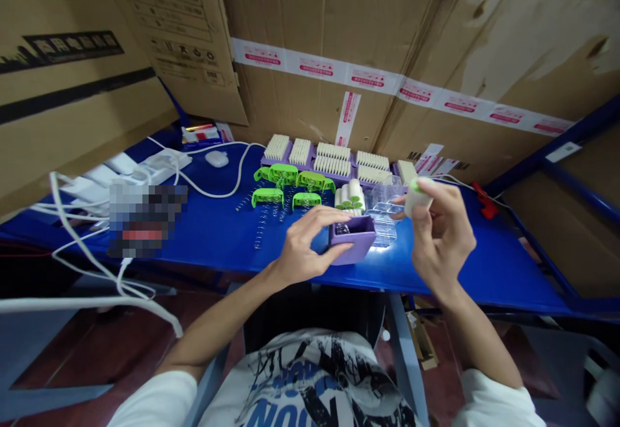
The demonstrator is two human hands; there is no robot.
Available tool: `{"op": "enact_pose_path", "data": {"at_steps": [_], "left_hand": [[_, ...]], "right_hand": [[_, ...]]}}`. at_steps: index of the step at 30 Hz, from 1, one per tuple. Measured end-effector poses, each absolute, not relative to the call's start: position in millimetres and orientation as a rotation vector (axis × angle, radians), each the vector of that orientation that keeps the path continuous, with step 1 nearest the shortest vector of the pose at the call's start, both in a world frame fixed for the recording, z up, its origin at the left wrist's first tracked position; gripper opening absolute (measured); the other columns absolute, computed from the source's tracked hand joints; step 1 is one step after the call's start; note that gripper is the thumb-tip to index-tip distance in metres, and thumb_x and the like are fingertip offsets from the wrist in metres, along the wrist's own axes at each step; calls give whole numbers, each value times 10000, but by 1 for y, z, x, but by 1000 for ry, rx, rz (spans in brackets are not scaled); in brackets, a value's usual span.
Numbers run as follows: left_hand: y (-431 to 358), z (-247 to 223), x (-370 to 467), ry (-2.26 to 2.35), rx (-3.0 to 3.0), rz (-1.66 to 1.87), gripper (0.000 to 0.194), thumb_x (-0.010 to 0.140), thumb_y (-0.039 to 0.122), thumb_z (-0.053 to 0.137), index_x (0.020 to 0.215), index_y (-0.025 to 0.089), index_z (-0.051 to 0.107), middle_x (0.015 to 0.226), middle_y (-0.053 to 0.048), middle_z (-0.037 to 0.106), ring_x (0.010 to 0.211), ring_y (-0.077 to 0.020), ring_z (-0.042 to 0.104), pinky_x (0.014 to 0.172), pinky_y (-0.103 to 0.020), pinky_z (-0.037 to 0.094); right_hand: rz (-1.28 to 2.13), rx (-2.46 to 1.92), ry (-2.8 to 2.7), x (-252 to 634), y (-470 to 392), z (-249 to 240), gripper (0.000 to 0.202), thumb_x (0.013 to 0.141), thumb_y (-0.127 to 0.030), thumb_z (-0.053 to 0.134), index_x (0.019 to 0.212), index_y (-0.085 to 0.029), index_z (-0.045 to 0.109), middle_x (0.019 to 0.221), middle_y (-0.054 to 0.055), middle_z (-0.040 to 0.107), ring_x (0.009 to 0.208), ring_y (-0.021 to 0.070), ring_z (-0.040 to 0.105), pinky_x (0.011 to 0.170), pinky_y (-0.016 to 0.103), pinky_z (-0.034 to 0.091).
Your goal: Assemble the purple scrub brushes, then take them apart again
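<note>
Purple box (357, 246) and white cylinder (418, 203) held apart over blue desk (203, 228)

Left hand (306, 246) grips the box near the desk's front edge, thumb on the near side and fingers across the far rim. Its open mouth tilts upward, showing a metal coil (341, 227) inside. To its right, the right hand (443, 236) pinches the cylinder between thumb and fingers, green-marked end up, long axis roughly upright with a slight lean.

A clear plastic tray (386, 233) lies beyond and between the two, partly hidden by the box. White rolls (349, 193) cluster just behind the box, green ends facing the wearer. Green plastic parts (282, 174) and loose springs (259, 227) lie to the left, in front of purple bases topped with cream bristles (332, 158). Cardboard (305, 104) walls the back.
</note>
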State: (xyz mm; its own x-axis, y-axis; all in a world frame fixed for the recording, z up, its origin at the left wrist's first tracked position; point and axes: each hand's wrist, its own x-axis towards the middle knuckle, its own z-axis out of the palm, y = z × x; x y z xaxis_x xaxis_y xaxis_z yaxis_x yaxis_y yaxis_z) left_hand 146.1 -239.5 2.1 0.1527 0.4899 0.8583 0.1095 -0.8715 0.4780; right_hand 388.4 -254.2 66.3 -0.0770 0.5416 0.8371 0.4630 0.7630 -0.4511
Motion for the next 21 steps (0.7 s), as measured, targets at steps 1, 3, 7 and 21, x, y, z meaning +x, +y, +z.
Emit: {"op": "enact_pose_path", "data": {"at_steps": [1, 3, 7, 21], "left_hand": [[-239, 5, 137, 590, 2025, 1782, 470, 925, 206, 959, 1346, 235, 752, 1273, -109, 841, 1199, -282, 816, 1089, -447, 657], [-231, 14, 116, 622, 1763, 1810, 439, 902, 231, 981, 1296, 241, 787, 1262, -98, 849, 1185, -273, 826, 1046, -406, 664], [-199, 36, 74, 632, 1331, 1986, 470, 736, 439, 1095, 1046, 225, 816, 1077, -67, 842, 925, -217, 810, 794, -301, 648], [-172, 24, 61, 751, 926, 1934, 610, 491, 396, 1147, 816, 213, 664, 835, 4, 731, 669, -118, 648, 593, -221, 535]], "right_hand": [[143, -852, -1688, 393, -251, 66, 513, 1115, -217, 688, 1579, -435, 682, 1401, 76, 651, 1047, 210, 806, 780, 365, 739], [233, -947, -1761, 401, -243, 62, 546, 1070, -255, 777, 1585, -402, 672, 1440, 90, 630, 1070, 226, 801, 791, 380, 740], [21, -988, -2214, 408, -227, 41, 434, 1118, -197, 666, 1546, -268, 697, 1303, 116, 755, 1137, 271, 749, 919, 451, 690], [-699, -1065, -2867, 382, -203, -1, 588, 1069, 21, 485, 1610, -155, 631, 1376, 200, 769, 1129, 327, 718, 908, 445, 508]]}}
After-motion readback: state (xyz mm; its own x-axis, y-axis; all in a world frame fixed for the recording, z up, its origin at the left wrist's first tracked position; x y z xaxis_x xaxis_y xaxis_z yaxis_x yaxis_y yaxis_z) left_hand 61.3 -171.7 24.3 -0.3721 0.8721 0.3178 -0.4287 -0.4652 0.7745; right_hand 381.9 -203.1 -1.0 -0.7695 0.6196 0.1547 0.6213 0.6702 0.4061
